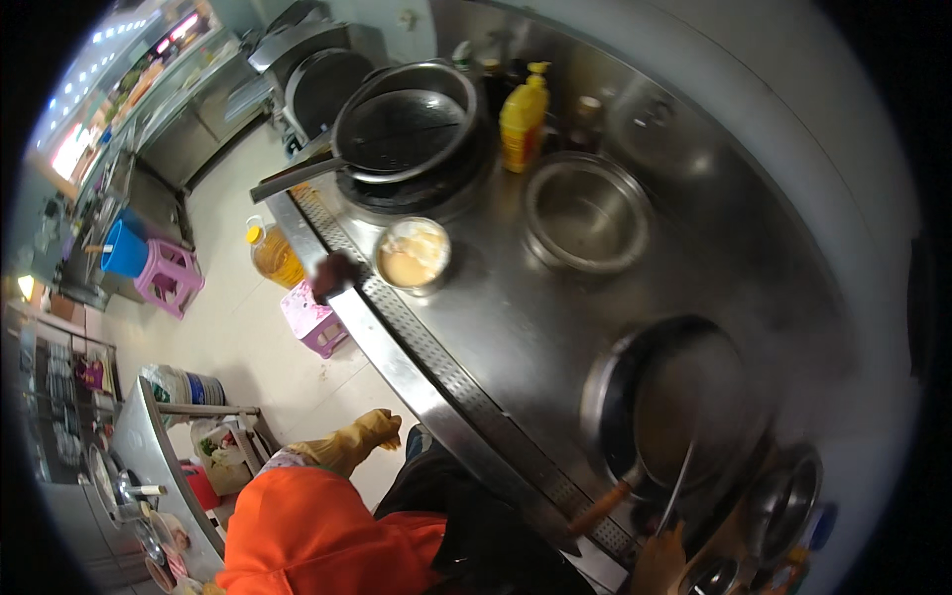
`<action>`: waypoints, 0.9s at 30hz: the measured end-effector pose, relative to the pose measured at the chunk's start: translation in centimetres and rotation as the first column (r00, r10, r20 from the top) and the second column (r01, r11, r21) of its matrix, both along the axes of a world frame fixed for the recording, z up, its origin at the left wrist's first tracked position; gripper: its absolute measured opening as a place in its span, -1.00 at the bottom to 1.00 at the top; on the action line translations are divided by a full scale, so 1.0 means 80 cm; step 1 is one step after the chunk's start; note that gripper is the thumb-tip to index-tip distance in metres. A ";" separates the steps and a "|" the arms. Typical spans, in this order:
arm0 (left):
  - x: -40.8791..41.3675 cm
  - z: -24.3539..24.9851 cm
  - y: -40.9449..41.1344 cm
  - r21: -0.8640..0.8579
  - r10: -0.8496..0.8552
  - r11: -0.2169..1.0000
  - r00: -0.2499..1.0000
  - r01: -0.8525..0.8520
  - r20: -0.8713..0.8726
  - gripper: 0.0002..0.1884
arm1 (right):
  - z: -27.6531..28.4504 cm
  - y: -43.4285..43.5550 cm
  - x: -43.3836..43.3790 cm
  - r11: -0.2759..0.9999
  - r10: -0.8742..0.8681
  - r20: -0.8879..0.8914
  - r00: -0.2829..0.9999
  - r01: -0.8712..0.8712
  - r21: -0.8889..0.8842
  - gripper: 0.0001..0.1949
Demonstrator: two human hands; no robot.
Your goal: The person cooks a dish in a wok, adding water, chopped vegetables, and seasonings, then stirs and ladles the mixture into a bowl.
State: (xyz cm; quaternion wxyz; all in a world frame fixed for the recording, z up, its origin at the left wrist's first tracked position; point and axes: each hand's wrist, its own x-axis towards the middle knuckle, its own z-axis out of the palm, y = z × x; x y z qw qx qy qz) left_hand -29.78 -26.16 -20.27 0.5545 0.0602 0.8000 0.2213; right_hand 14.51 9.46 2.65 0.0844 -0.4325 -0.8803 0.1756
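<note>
In a yellow glove, my left hand (pixel 383 429) hangs over the floor beside the stove's front edge, loosely bent; nothing shows in it, and its fingers are unclear. At the lower right my right hand (pixel 658 552), also in yellow, is around the handle of a thin metal utensil (pixel 678 487). The utensil's far end reaches into a steaming wok (pixel 680 416) and is hidden by blur. A wooden handle (pixel 601 509) sticks out from the wok's near side. Brownish contents in the wok are indistinct.
On the steel stove top (pixel 506 327) are an empty metal pot (pixel 587 213), a bowl of pale food (pixel 413 253), a pan (pixel 405 130) in the back burner area and a yellow pump bottle (pixel 524 119). An oil jug (pixel 274 254) and pink stool (pixel 312 316) stand beyond the edge.
</note>
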 end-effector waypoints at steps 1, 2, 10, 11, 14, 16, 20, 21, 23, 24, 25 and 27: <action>-0.030 -0.033 -0.025 -0.074 -0.086 0.994 0.994 0.080 -0.075 -0.67 | 0.014 -0.025 -0.027 0.999 0.012 -0.065 0.998 -0.010 0.041 -0.56; -0.059 -0.058 -0.046 -0.146 -0.154 0.980 0.977 0.133 -0.145 -0.67 | 0.028 -0.038 -0.050 0.996 0.033 -0.133 0.991 -0.022 0.083 -0.60; -0.353 -0.193 -0.150 -0.070 0.204 0.922 0.633 -0.380 -0.747 -0.56 | 0.034 -0.107 -0.309 0.810 -0.015 0.039 0.999 0.035 -0.585 -0.65; -0.389 -0.183 -0.134 -0.042 0.239 0.922 0.648 -0.386 -0.723 -0.56 | 0.023 -0.115 -0.330 0.767 -0.036 0.094 0.995 0.088 -0.635 -0.65; -0.465 -0.169 -0.115 0.022 0.300 0.917 0.653 -0.398 -0.695 -0.57 | 0.003 -0.117 -0.382 0.687 -0.044 0.212 0.976 0.184 -0.703 -0.66; -0.493 -0.175 -0.104 0.030 0.300 0.923 0.668 -0.383 -0.681 -0.57 | -0.003 -0.115 -0.407 0.655 -0.046 0.271 0.962 0.233 -0.719 -0.66; -0.493 -0.201 -0.089 0.052 0.277 0.944 0.695 -0.326 -0.664 -0.57 | 0.009 -0.115 -0.435 0.619 -0.086 0.333 0.939 0.312 -0.720 -0.67; -0.490 -0.205 -0.087 0.061 0.268 0.950 0.704 -0.305 -0.658 -0.57 | 0.014 -0.118 -0.440 0.611 -0.106 0.341 0.934 0.332 -0.719 -0.67; -0.482 -0.212 -0.089 0.088 0.262 0.958 0.714 -0.272 -0.650 -0.57 | 0.025 -0.121 -0.443 0.588 -0.132 0.350 0.927 0.358 -0.725 -0.67; -0.476 -0.214 -0.088 0.103 0.261 0.961 0.720 -0.256 -0.643 -0.57 | 0.033 -0.125 -0.441 0.580 -0.142 0.358 0.923 0.370 -0.725 -0.67; -0.472 -0.216 -0.088 0.116 0.261 0.963 0.727 -0.244 -0.635 -0.57 | 0.038 -0.126 -0.439 0.554 -0.153 0.365 0.918 0.386 -0.737 -0.67; -0.470 -0.207 -0.082 0.146 0.258 0.966 0.732 -0.214 -0.631 -0.57 | 0.056 -0.142 -0.447 0.577 -0.164 0.446 0.880 0.453 -0.680 -0.53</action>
